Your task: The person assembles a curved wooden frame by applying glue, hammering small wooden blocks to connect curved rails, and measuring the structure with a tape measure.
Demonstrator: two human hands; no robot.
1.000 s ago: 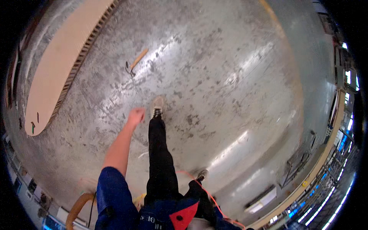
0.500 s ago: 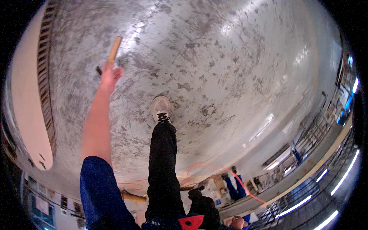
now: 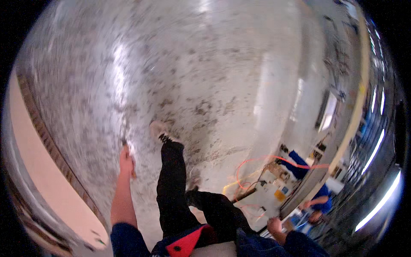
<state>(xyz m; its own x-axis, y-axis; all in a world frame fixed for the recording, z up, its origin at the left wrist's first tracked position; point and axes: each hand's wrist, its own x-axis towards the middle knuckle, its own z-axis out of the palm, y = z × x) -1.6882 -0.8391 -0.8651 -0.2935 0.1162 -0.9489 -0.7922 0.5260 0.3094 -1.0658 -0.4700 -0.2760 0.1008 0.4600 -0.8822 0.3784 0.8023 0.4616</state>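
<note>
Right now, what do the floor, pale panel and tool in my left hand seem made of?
Floor: probably concrete, glossy, given bright reflections and dark stains. Panel: perhaps board, matte: pale, without glare. Tool: blurred; brownish end suggests wood, dark end possibly metal, finish unclear.

Grey concrete floor (image 3: 214, 64) right across the view, scuffed and blotched with dark stains!
And look at that shine, bright light streaks glaring up from it; down at lower right an orange line (image 3: 253, 159) curls above or on it, contact unclear, and along the left runs a long pale panel (image 3: 51, 175), slatted along one side, a small green piece (image 3: 99, 240) lying near its close end.
</note>
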